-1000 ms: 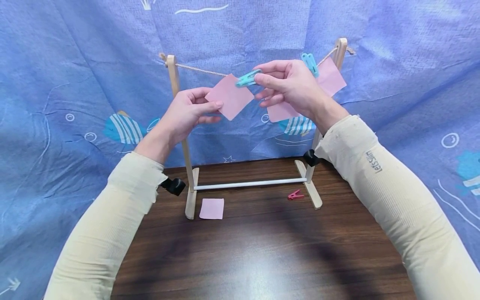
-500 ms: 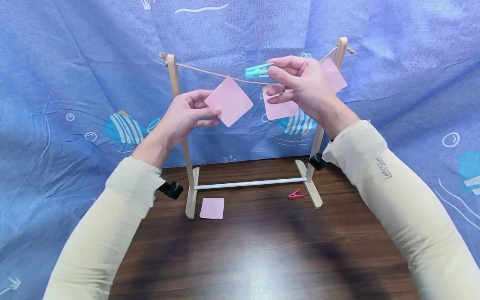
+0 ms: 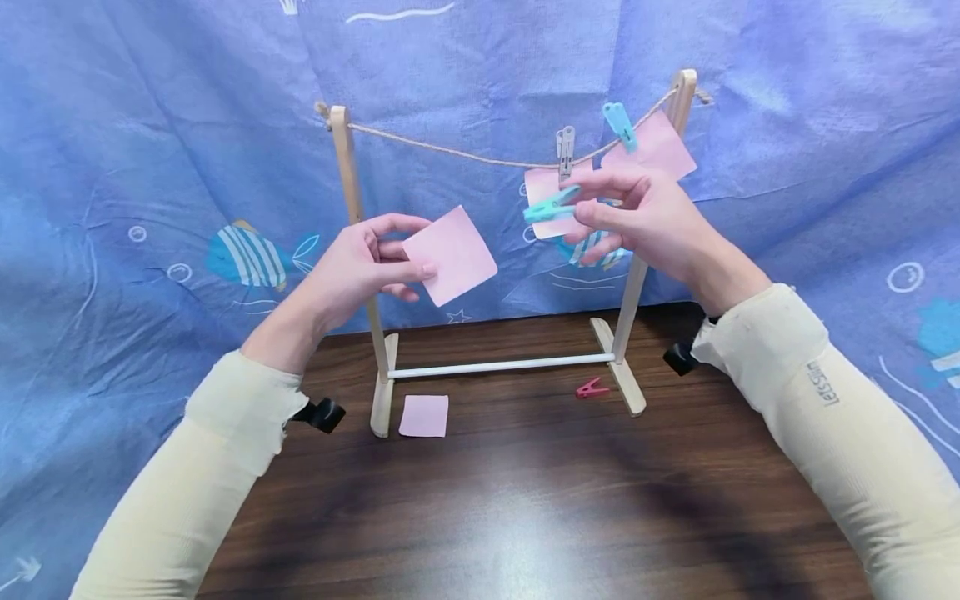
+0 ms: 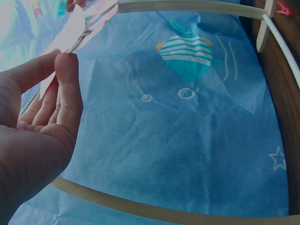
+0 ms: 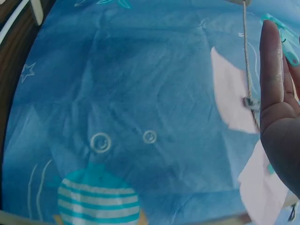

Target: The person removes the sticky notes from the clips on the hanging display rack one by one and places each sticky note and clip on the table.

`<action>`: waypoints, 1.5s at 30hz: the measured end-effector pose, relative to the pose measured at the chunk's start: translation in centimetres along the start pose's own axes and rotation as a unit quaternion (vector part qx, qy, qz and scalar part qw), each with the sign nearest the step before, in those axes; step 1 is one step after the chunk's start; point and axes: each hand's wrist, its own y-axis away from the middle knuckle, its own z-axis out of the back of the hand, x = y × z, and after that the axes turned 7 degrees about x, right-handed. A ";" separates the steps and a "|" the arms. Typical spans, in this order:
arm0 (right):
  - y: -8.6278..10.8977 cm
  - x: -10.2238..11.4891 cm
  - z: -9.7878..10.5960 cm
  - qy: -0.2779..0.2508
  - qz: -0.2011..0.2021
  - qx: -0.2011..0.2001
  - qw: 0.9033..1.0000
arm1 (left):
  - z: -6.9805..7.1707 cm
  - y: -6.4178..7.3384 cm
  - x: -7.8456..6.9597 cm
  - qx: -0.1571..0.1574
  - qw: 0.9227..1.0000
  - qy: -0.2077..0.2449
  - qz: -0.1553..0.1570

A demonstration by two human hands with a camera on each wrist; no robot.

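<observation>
My left hand (image 3: 348, 271) pinches a square pink sticky note (image 3: 455, 257) between thumb and fingers, below the rope (image 3: 450, 152) and in front of it. With thumb and fingertips, my right hand (image 3: 651, 215) holds a teal clothespin (image 3: 550, 207), its tip pointing left towards that note, a gap between them. Behind the right hand, a grey clothespin (image 3: 566, 152) fixes one pink note (image 3: 540, 187) to the rope. Further right a second teal clothespin (image 3: 619, 127) holds another pink note (image 3: 660, 146). In the right wrist view the held clothespin (image 5: 287, 47) is partly behind the fingers.
A wooden stand carries the rope between its left post (image 3: 347, 167) and right post (image 3: 681, 104), with a white crossbar (image 3: 498, 367) low down. On the dark table (image 3: 480, 500) lie a pink note (image 3: 424, 416) and a red clothespin (image 3: 592, 388). Blue curtain (image 3: 187, 125) hangs behind.
The teal clothespin came away from the note's top corner and moved right, then down, with my right hand. My left hand lowered the note from rope level to below the rope.
</observation>
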 end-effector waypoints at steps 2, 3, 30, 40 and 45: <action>0.8 -0.7 0.5 0.005 -0.005 0.010 1.000 | -0.2 0.4 0.8 0.009 1.000 -0.006 0.005; 1.2 -1.0 0.7 0.008 -0.008 0.015 1.000 | -0.2 0.6 1.2 0.013 1.000 -0.006 0.008; 10.7 -14.2 5.7 0.021 -0.148 0.114 0.982 | 0.1 5.7 13.9 0.064 0.990 0.017 0.121; 13.0 -18.1 7.1 -0.006 -0.243 0.149 0.959 | 0.1 7.8 17.0 0.084 0.982 0.033 0.167; 13.9 -19.5 7.4 -0.019 -0.284 0.144 0.948 | -0.2 8.4 19.0 0.100 0.978 0.027 0.183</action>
